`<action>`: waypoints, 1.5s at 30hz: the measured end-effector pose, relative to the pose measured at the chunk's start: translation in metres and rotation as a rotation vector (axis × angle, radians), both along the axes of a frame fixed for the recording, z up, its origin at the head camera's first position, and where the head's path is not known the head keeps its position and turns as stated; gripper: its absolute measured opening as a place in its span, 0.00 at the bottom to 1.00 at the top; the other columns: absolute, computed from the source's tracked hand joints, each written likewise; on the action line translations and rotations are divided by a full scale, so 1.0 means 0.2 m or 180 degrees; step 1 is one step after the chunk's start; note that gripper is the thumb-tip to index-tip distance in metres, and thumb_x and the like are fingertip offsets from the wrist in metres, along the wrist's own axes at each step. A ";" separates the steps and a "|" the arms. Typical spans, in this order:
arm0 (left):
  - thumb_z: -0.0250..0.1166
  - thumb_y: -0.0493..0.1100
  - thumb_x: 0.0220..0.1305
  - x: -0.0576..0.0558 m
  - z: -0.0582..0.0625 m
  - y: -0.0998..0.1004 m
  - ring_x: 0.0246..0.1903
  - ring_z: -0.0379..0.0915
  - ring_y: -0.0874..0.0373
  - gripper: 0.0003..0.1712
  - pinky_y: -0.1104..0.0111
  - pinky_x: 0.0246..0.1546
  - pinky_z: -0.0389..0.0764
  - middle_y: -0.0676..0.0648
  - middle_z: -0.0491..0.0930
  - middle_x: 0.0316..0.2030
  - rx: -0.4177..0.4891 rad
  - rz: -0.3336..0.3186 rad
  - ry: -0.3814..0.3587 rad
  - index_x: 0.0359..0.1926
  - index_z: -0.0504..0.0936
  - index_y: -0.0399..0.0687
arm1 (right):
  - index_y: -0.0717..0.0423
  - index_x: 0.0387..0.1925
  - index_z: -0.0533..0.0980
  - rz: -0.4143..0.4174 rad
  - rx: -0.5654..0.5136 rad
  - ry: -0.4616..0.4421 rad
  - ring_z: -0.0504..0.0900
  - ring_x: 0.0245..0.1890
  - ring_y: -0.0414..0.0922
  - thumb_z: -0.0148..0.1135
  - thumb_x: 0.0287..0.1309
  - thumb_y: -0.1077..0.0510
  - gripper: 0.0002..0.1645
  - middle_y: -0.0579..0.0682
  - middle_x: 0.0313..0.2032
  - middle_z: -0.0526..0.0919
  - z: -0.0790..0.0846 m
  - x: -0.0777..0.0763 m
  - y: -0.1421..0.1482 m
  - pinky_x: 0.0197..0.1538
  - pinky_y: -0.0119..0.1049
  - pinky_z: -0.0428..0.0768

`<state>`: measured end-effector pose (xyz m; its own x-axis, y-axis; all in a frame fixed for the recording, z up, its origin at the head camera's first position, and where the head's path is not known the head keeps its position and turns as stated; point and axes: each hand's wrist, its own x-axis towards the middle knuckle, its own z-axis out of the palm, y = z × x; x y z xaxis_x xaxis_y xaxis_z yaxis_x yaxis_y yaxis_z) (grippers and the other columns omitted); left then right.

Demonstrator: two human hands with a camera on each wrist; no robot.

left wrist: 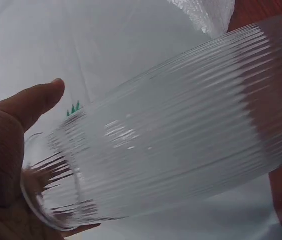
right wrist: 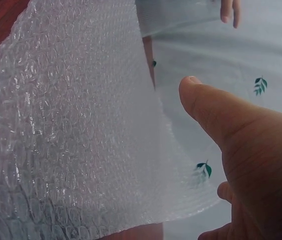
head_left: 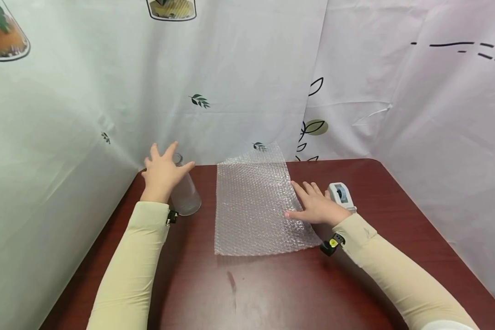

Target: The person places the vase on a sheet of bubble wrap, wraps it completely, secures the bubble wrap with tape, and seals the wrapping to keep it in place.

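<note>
A clear ribbed glass vase [head_left: 185,198] stands upright at the left of the table. Beside its narrow top is my left hand [head_left: 162,175], fingers spread wide. In the left wrist view, thumb and palm lie around the rim of the vase [left wrist: 175,125] without closing on it; whether they touch cannot be told. A sheet of bubble wrap [head_left: 251,206] lies flat in the middle, its far end rising against the back curtain. My right hand [head_left: 318,207] is over its right edge, fingers extended and apart. In the right wrist view, the thumb stands clear of the bubble wrap [right wrist: 81,125].
Just beyond my right hand sits a white tape dispenser [head_left: 341,195], partly hidden by the hand. The dark red table [head_left: 272,293] is bordered by printed white curtains [head_left: 247,82] at the back and both sides.
</note>
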<state>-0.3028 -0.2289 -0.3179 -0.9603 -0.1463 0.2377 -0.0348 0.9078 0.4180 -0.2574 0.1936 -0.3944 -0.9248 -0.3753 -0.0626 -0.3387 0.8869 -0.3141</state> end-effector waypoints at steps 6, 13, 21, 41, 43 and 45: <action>0.59 0.61 0.69 0.00 -0.02 0.00 0.48 0.74 0.27 0.38 0.37 0.46 0.75 0.28 0.66 0.62 -0.0065 -0.0019 0.0010 0.73 0.67 0.49 | 0.52 0.81 0.46 0.0025 -0.0014 0.0036 0.46 0.74 0.73 0.61 0.55 0.23 0.66 0.73 0.74 0.51 -0.02 0.00 0.00 0.63 0.80 0.47; 0.54 0.61 0.70 0.00 -0.02 -0.02 0.46 0.74 0.26 0.32 0.37 0.44 0.74 0.29 0.68 0.59 -0.0082 0.0006 0.0073 0.67 0.73 0.49 | 0.52 0.81 0.46 0.0022 -0.0014 0.0044 0.46 0.74 0.73 0.62 0.55 0.24 0.65 0.73 0.74 0.52 -0.03 0.00 0.01 0.63 0.80 0.47; 0.53 0.62 0.71 0.05 0.05 -0.02 0.46 0.73 0.26 0.31 0.35 0.45 0.72 0.29 0.68 0.59 0.0104 0.0090 0.0321 0.64 0.74 0.48 | 0.52 0.81 0.46 0.0010 -0.0072 0.0021 0.46 0.74 0.73 0.64 0.54 0.24 0.67 0.73 0.74 0.51 -0.03 0.00 0.00 0.63 0.80 0.47; 0.62 0.61 0.68 0.18 0.15 0.24 0.41 0.80 0.43 0.25 0.47 0.45 0.76 0.38 0.77 0.48 0.0979 -0.0353 0.1273 0.56 0.81 0.50 | 0.51 0.81 0.44 0.0052 -0.0268 0.0110 0.47 0.76 0.69 0.66 0.55 0.29 0.65 0.68 0.75 0.52 0.00 -0.01 -0.04 0.66 0.77 0.48; 0.62 0.61 0.68 0.19 0.13 0.27 0.42 0.80 0.43 0.25 0.48 0.45 0.77 0.38 0.77 0.48 0.1068 -0.0434 0.1223 0.56 0.81 0.50 | 0.53 0.81 0.45 0.0130 -0.0349 0.0142 0.48 0.76 0.67 0.67 0.56 0.30 0.65 0.68 0.75 0.53 0.01 0.00 -0.05 0.66 0.76 0.49; 0.63 0.60 0.68 0.21 0.11 0.30 0.43 0.79 0.43 0.25 0.48 0.45 0.77 0.39 0.78 0.47 0.1162 -0.0493 0.1200 0.56 0.81 0.50 | 0.55 0.80 0.45 0.0230 -0.0441 0.0173 0.50 0.76 0.66 0.67 0.56 0.32 0.65 0.67 0.75 0.55 0.01 0.01 -0.06 0.67 0.74 0.52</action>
